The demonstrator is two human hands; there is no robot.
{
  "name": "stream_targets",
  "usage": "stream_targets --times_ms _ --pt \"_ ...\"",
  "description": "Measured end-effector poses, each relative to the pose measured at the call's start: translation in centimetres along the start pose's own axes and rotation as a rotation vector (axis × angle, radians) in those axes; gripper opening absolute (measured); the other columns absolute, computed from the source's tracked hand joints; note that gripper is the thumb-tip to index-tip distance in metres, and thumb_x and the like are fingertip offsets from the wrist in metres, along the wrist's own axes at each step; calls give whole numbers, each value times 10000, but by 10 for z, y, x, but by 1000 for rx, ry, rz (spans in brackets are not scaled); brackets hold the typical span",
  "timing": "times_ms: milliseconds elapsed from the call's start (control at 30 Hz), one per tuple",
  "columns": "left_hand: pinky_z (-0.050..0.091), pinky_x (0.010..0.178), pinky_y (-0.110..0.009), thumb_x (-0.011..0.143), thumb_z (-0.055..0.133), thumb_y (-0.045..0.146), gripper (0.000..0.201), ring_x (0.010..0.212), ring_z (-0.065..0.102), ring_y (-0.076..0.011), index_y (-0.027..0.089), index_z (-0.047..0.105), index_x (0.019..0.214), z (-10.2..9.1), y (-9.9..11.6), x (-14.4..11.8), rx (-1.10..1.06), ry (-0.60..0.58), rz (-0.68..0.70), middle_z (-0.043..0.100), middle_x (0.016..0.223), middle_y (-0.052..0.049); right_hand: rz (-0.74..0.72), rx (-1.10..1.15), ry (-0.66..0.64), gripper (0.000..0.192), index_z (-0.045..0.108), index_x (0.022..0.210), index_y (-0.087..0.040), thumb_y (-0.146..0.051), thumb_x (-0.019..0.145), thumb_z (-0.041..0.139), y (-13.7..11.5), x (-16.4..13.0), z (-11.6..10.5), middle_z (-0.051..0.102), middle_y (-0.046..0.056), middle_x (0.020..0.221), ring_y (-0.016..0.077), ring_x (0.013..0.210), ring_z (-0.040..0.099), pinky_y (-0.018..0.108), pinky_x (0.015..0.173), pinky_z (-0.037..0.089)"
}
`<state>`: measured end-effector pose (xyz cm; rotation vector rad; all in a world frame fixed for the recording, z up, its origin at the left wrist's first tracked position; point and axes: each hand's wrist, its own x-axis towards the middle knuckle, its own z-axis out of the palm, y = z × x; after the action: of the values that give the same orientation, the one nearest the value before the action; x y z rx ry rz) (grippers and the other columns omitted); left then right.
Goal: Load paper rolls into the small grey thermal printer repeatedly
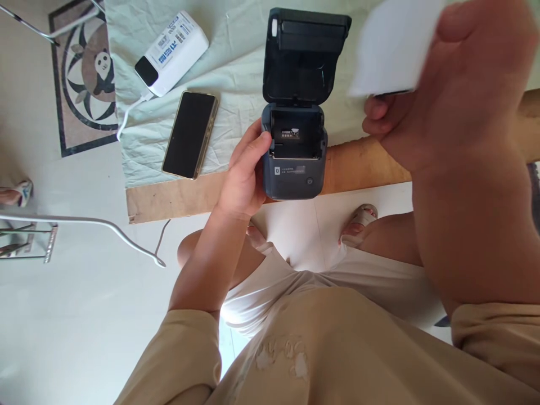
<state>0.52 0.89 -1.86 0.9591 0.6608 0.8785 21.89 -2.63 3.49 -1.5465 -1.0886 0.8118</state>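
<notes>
A small dark grey label printer (295,169) stands at the table's front edge with its lid (304,53) flipped up and its paper bay bare. My left hand (243,174) grips the printer's left side. My right hand (459,84) is raised close to the camera at the upper right, blurred, and pinches a white sheet of paper (392,45) above and to the right of the printer.
A black phone (190,134) lies face up left of the printer on a pale green cloth (236,62). A white power bank (172,52) with a cable lies behind it. The wooden table edge (177,197) runs below. A metal hanger (105,228) juts in at left.
</notes>
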Motion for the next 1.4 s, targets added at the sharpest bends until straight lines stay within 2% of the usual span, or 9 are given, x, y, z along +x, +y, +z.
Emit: stream_targets --times_ms 67,133,233,367,467,733,1000,1133,1400 --pt "607 863 -301 998 683 461 267 989 720 -201 217 736 1095 -1 1 0 -4 -14 -8 730 1094 -54 143 220 93 56 488 829 -228 -268 842 451 2 0 3 550 78 867 124 592 461 312 452 315" --pt "612 907 -336 1015 649 458 282 1021 713 -214 217 733 1135 -2 1 0 -2 -32 -7 725 1143 -68 124 283 156 76 485 804 -239 -232 794 560 6 -1 7 525 51 816 118 570 450 305 448 294" --pt "603 842 -310 1023 631 455 295 989 714 -208 209 734 1148 -1 1 0 7 -61 -9 721 1127 -71 -29 197 127 152 484 828 -257 -223 759 616 14 -3 10 538 27 843 110 582 470 307 475 357" --pt "594 823 -263 1010 663 446 277 938 718 -173 193 743 1092 0 1 0 -9 -38 -9 734 1075 -48 -103 -20 88 225 451 868 -265 -213 777 650 22 -4 8 534 7 843 124 635 537 342 610 481" --pt "583 792 -223 998 688 417 226 934 724 -153 208 750 1057 0 0 -1 -22 -25 6 732 1013 -17 -172 -145 50 209 487 914 -263 -226 812 666 27 -4 8 599 24 920 161 781 623 363 732 495" --pt "584 1042 -299 974 714 433 236 1329 670 -268 217 745 1063 1 1 -4 3 13 -3 754 1013 -38 -50 -180 41 204 519 938 -257 -192 840 686 40 4 13 638 38 958 213 912 637 410 877 485" --pt "572 1075 -312 981 696 386 210 1282 692 -247 233 746 1115 1 0 -4 -35 30 44 740 1022 -20 -96 -305 21 128 596 927 -239 -176 852 679 34 0 11 623 49 1023 166 902 487 356 886 401" --pt "579 1020 -317 1005 675 354 173 1200 710 -229 232 753 1100 1 1 -5 -69 9 57 742 1040 -17 -20 -357 -27 143 621 952 -226 -167 858 711 28 -1 9 623 30 982 142 842 473 356 868 395" --pt "507 1183 -353 1048 594 332 197 1251 682 -215 198 736 1079 -2 1 0 -160 -8 120 739 1048 -20 123 -442 -87 72 660 940 -217 -222 895 715 19 -3 5 600 -11 850 114 790 480 321 779 348"
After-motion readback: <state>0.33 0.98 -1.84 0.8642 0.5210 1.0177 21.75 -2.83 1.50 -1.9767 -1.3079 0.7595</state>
